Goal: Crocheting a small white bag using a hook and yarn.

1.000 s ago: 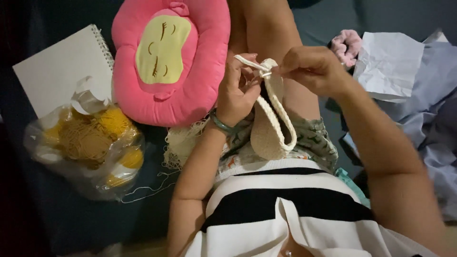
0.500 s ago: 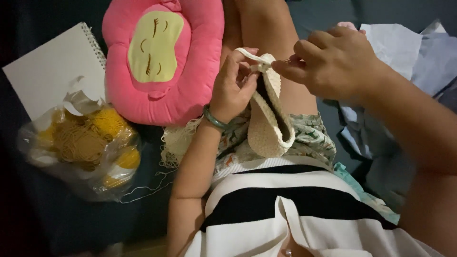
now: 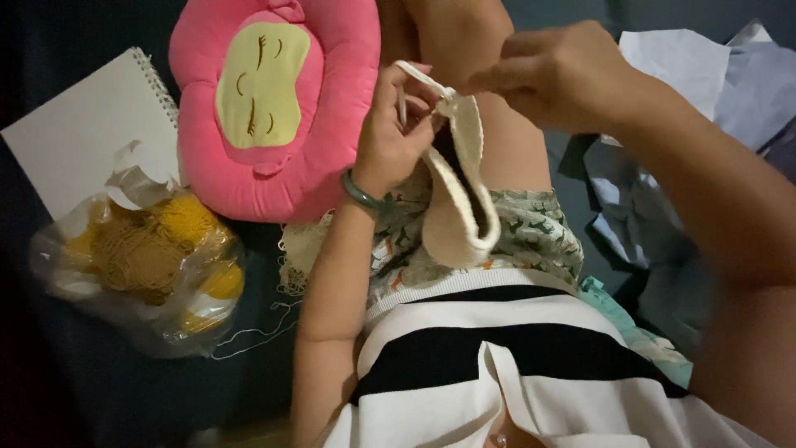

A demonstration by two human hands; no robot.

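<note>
Cream crochet piece (image 3: 461, 195) hangs over the lap, right of pink cushion (image 3: 274, 108). Left hand (image 3: 394, 137) and right hand (image 3: 551, 75) pinch its top edge; keep yarn tension even, judged.

Head cam, looks steeply down, close on lap; single view.

1. A person's left hand (image 3: 390, 141) and right hand (image 3: 555, 75) pinch the top edge of a cream crocheted pouch (image 3: 460, 199), which hangs over the lap.
2. A green bangle (image 3: 365, 197) circles the left wrist.
3. Beside the left arm lie a pink plush cushion (image 3: 274, 108), a spiral notebook (image 3: 83, 133) and a clear bag of yellow yarn (image 3: 141, 257).
4. Crumpled cloths (image 3: 705, 75) lie by the right arm.
</note>
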